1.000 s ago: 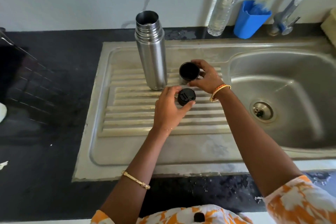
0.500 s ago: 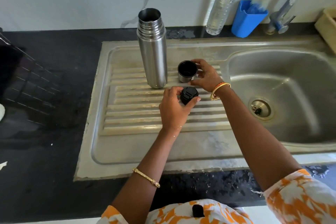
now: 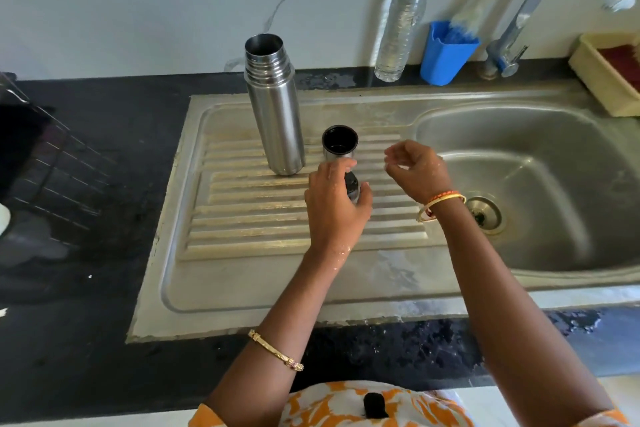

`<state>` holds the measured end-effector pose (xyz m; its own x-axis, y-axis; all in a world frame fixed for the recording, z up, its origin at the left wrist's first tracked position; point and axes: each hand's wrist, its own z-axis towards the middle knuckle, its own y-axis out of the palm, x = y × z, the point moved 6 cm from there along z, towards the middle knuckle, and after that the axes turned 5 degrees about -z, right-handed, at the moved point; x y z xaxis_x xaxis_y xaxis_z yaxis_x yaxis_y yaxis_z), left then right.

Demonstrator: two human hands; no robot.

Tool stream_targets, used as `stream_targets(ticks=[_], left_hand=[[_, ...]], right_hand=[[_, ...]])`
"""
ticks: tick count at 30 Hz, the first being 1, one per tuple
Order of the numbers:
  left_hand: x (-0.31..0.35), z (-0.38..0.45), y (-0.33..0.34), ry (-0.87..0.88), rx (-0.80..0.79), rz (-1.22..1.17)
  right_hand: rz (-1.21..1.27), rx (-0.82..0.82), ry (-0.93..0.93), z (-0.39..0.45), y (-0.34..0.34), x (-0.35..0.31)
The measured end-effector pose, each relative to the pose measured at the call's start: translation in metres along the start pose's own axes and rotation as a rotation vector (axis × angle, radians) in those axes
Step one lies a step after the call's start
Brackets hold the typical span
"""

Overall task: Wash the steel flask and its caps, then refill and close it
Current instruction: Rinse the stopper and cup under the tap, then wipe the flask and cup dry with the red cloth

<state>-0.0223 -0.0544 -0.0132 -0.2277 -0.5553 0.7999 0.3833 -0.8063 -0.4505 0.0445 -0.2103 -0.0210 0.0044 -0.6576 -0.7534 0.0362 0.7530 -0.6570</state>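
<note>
On the ribbed drainboard (image 3: 242,218) of the steel sink, the steel flask (image 3: 275,114) stands upright and uncapped, its mouth open toward the wall at 12 o'clock. Just beside it, at its 3 o'clock, the cup cap (image 3: 340,144) sits mouth up, black lining showing, free of either hand. The black inner stopper (image 3: 352,186) is at 6 o'clock from the cup cap, gripped in the left hand (image 3: 334,208).

Judging by the wet hands and the droplets on the left wrist, the washing looks done or nearly so, though the pictures cannot confirm it. The flask shows no water at its mouth that I can make out, so the refill seems still to come; a clear water bottle (image 3: 400,24) stands at the back edge, at 1 o'clock from the flask, beside a blue holder (image 3: 446,57) with a brush. Both caps are off, so closing is left too.

The left fingers curl round the stopper, thumb on its near side, holding it above the ribs. The right hand (image 3: 417,168) hovers at 3 o'clock from the cup cap, apart from it, fingers loosely bent and half open, holding nothing.
</note>
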Motion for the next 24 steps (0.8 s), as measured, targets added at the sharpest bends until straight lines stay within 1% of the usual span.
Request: stream_targets(ticks=[2, 4, 6, 8, 9, 10, 11, 13, 14, 15, 16, 17, 18, 19, 20, 21, 22, 23, 24], left_hand=[[0.01, -0.001, 0.009, 0.024, -0.044, -0.042], [0.017, -0.001, 0.022, 0.006, -0.146, -0.063], [0.025, -0.004, 0.044, -0.054, -0.331, -0.06], [0.033, -0.007, 0.066, -0.105, -0.512, 0.01], [0.038, -0.009, 0.078, -0.121, -0.577, 0.048], [0.043, -0.009, 0.087, -0.134, -0.604, 0.065], [0.05, -0.008, 0.095, -0.144, -0.595, 0.055], [0.058, -0.005, 0.109, -0.153, -0.534, 0.008], [0.061, -0.004, 0.117, -0.151, -0.516, 0.005], [0.065, -0.003, 0.125, -0.151, -0.522, 0.015], [0.068, -0.002, 0.135, -0.153, -0.545, 0.028], [0.07, -0.002, 0.147, -0.163, -0.587, 0.046], [0.07, -0.002, 0.158, -0.162, -0.644, 0.093], [0.071, -0.003, 0.168, -0.152, -0.713, 0.182], [0.071, -0.002, 0.177, -0.142, -0.789, 0.29], [0.069, -0.001, 0.185, -0.142, -0.861, 0.371], [0.067, 0.005, 0.19, -0.142, -0.894, 0.415], [0.067, 0.013, 0.192, -0.138, -0.883, 0.425], [0.068, 0.024, 0.193, -0.124, -0.833, 0.407]], right_hand=[[-0.064, 0.001, -0.006, -0.012, -0.014, 0.004], [-0.136, -0.019, -0.007, -0.021, -0.028, 0.01], [-0.186, -0.032, 0.01, -0.028, -0.044, 0.02], [-0.245, 0.001, 0.016, -0.031, -0.06, 0.03], [-0.274, 0.034, 0.03, -0.031, -0.071, 0.037], [-0.29, 0.076, 0.049, -0.031, -0.08, 0.044], [-0.29, 0.127, 0.072, -0.032, -0.091, 0.051], [-0.261, 0.235, 0.104, -0.035, -0.108, 0.064], [-0.261, 0.273, 0.122, -0.036, -0.115, 0.071], [-0.278, 0.268, 0.156, -0.036, -0.118, 0.08], [-0.308, 0.224, 0.203, -0.033, -0.118, 0.091], [-0.348, 0.116, 0.269, -0.029, -0.115, 0.107], [-0.394, -0.046, 0.337, -0.028, -0.107, 0.12], [-0.431, -0.219, 0.384, -0.027, -0.101, 0.132], [-0.45, -0.353, 0.428, -0.027, -0.098, 0.14], [-0.427, -0.393, 0.446, -0.024, -0.098, 0.143], [-0.384, -0.371, 0.447, -0.018, -0.103, 0.141], [-0.335, -0.314, 0.434, -0.01, -0.108, 0.138], [-0.306, -0.261, 0.414, 0.0, -0.114, 0.132]])
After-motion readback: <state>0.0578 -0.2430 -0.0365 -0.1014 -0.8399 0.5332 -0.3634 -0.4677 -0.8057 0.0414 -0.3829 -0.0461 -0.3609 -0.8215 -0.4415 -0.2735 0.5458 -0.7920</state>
